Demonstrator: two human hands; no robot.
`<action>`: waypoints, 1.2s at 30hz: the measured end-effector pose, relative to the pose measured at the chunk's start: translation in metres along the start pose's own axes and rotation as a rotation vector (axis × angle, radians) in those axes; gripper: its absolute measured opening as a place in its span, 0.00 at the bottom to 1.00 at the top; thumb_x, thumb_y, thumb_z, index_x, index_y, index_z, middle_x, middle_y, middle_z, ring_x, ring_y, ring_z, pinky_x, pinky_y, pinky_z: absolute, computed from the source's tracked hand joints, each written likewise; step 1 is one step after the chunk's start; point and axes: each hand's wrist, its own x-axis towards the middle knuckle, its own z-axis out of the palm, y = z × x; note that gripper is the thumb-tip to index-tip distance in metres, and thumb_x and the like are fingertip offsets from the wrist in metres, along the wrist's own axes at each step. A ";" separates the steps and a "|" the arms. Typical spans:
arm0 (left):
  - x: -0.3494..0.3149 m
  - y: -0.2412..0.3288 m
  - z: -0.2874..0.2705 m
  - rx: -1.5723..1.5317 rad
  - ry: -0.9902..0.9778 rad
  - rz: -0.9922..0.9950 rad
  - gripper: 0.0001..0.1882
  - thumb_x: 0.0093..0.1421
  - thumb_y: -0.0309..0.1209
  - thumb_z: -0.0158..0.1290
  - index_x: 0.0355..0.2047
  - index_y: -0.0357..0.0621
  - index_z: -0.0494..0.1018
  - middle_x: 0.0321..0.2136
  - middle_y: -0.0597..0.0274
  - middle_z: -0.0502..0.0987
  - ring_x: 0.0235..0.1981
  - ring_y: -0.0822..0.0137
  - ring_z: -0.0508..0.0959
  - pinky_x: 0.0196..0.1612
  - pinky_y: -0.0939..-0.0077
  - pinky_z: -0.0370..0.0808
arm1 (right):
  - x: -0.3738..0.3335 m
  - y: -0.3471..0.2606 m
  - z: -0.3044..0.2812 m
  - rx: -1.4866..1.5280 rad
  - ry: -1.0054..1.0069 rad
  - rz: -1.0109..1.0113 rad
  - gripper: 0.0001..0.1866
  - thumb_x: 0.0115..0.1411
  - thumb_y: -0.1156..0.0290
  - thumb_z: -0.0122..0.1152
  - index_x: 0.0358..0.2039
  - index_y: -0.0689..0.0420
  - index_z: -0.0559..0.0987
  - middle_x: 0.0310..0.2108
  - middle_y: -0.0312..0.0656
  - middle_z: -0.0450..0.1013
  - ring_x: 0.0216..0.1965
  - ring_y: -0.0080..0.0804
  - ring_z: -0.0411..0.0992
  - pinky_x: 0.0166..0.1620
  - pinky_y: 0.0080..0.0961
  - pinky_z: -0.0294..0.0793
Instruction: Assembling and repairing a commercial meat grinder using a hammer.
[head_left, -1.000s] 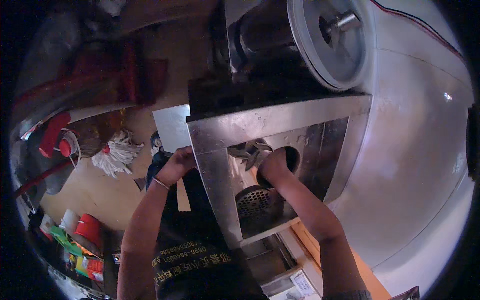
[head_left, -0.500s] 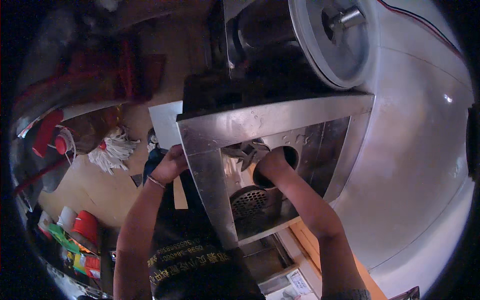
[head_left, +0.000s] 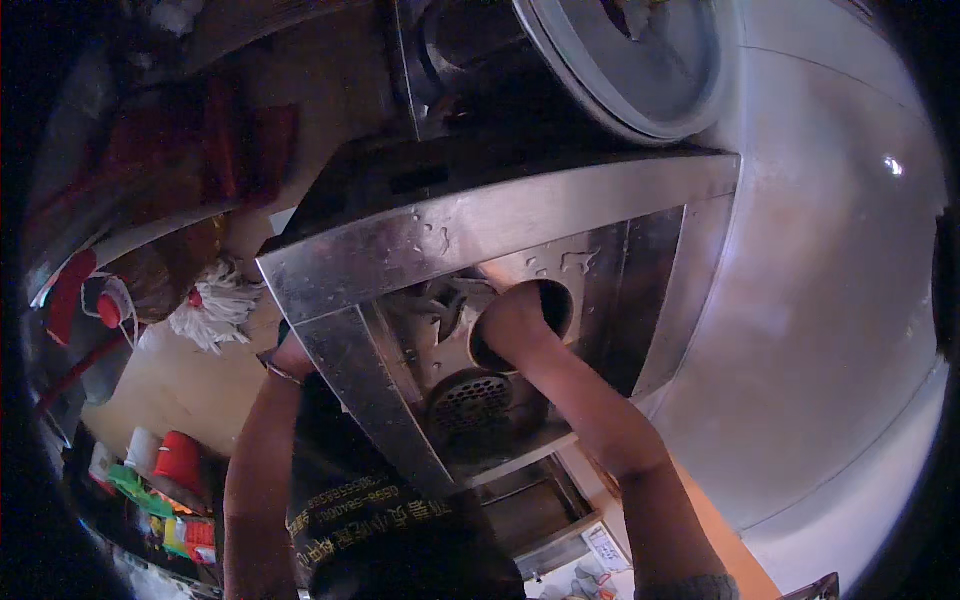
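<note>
My right hand (head_left: 512,312) reaches down into a dark round opening (head_left: 558,305) inside a stainless steel housing (head_left: 530,205). The fingers are hidden within the opening. Next to it, a star-shaped metal blade (head_left: 450,315) lies on the wet metal surface. Below the blade sits a round perforated metal plate (head_left: 470,398). My left hand (head_left: 291,352) is at the left outer edge of the housing, mostly hidden behind it, and its fingers do not show.
Beyond the housing stands a dark vessel with a round translucent lid (head_left: 640,90). A smooth pale panel (head_left: 820,300) rises on the right. To the left are a white string mop (head_left: 212,305) and a red bucket (head_left: 180,465). My dark apron (head_left: 390,540) is close to the housing's near edge.
The view has shifted, and the housing now appears farther left. My left hand has sunk behind the housing's edge. My right hand stays in the round opening.
</note>
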 end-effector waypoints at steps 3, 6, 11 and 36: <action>-0.002 0.007 0.013 0.089 0.012 0.014 0.17 0.60 0.32 0.44 0.48 0.39 0.62 0.39 0.61 0.70 0.40 0.70 0.71 0.42 0.77 0.70 | 0.001 0.002 -0.001 -0.017 0.034 -0.018 0.14 0.51 0.65 0.45 0.32 0.50 0.79 0.34 0.42 0.74 0.38 0.37 0.71 0.40 0.35 0.65; -0.003 0.020 0.021 0.173 0.030 0.034 0.17 0.60 0.32 0.44 0.47 0.39 0.63 0.38 0.62 0.71 0.39 0.71 0.71 0.41 0.77 0.70 | 0.005 0.000 -0.039 0.014 -0.291 -0.004 0.20 0.50 0.71 0.47 0.45 0.55 0.71 0.42 0.47 0.70 0.39 0.40 0.71 0.42 0.36 0.69; -0.008 0.029 0.037 0.304 0.063 0.076 0.16 0.60 0.33 0.44 0.47 0.39 0.64 0.36 0.62 0.71 0.36 0.72 0.72 0.39 0.77 0.71 | 0.004 -0.006 -0.061 -0.055 -0.352 -0.045 0.17 0.52 0.66 0.44 0.41 0.53 0.74 0.40 0.44 0.72 0.41 0.39 0.71 0.44 0.37 0.66; 0.003 0.042 0.044 0.155 0.042 0.007 0.20 0.59 0.32 0.44 0.50 0.36 0.61 0.31 0.59 0.71 0.32 0.69 0.74 0.34 0.75 0.75 | 0.006 0.004 -0.026 0.048 0.290 -0.179 0.22 0.54 0.58 0.43 0.47 0.54 0.68 0.48 0.43 0.65 0.50 0.41 0.62 0.51 0.38 0.59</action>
